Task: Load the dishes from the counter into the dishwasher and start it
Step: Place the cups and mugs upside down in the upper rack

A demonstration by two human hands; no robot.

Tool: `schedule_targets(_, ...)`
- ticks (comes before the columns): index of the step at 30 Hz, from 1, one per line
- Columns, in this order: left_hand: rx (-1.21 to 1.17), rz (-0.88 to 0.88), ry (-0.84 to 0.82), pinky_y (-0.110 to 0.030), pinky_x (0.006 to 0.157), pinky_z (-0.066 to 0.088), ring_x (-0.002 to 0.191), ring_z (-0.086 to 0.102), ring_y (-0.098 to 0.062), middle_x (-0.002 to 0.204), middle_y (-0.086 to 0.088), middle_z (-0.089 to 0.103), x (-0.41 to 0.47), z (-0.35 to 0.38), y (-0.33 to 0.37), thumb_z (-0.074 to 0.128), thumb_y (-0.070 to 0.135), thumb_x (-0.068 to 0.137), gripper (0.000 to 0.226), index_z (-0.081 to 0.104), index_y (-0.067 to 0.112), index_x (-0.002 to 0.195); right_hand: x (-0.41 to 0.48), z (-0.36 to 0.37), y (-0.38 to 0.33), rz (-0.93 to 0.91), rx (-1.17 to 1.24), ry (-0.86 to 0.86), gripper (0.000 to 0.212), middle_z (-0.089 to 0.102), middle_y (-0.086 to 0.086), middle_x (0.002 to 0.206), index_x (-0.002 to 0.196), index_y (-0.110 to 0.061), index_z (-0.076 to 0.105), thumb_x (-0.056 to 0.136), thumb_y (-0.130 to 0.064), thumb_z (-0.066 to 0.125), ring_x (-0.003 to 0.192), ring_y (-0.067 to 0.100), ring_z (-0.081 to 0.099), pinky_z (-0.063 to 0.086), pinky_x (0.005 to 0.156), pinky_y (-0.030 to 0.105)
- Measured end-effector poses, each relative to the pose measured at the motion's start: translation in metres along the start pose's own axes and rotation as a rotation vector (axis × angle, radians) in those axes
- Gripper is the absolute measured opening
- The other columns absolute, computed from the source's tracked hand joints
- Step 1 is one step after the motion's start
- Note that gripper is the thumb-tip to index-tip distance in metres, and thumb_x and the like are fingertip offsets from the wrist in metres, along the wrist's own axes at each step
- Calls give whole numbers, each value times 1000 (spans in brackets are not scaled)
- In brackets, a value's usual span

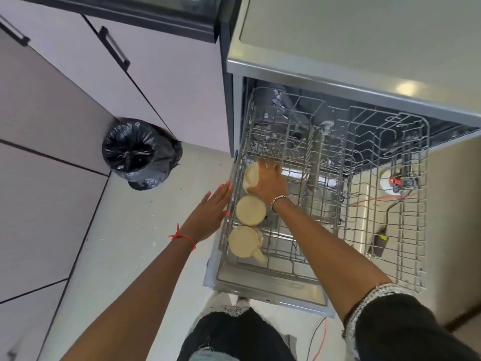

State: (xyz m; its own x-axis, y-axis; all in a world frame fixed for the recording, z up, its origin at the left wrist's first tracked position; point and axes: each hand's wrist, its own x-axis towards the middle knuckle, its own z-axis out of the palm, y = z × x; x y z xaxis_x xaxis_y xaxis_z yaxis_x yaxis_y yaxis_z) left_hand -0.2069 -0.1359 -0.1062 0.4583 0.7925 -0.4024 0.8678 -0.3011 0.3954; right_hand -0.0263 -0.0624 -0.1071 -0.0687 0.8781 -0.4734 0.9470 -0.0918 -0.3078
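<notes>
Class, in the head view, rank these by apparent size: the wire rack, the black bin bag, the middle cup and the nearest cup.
1. Wire rack
2. Black bin bag
3. Nearest cup and middle cup: alike; the nearest sits closer to the camera, so unranked.

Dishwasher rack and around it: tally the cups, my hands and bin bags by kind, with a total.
Cream cups: 3 (far cup, middle cup, near cup)
Hands: 2 (left hand, right hand)
Black bin bag: 1
Total: 6
</notes>
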Motion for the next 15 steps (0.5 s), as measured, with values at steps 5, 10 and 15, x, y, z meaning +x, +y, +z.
schedule_targets(5,-46,-8,1,-33,116,3,133,-21,-7,146,4,-23,0,1,0,34,15,100,62,-5,11,148,1,14,-3,22,25,-21,86,21,14,147,145,-14,19,78,-32,70,132,40,25,39,99,47)
schedule_targets(10,-43,-28,11,-35,117,6,135,-18,-10,156,-4,-9,0,3,2,36,15,100,61,-2,10,148,4,15,2,13,85,-75,87,19,11,150,148,-14,16,80,-31,68,135,40,20,36,103,48)
schedule_targets(15,-6,-75,2,-36,117,8,145,-6,-17,157,-4,-9,-3,2,7,31,18,101,59,-5,11,148,2,7,7,24,197,-122,92,13,9,154,149,-15,8,80,-35,67,138,37,18,28,110,49)
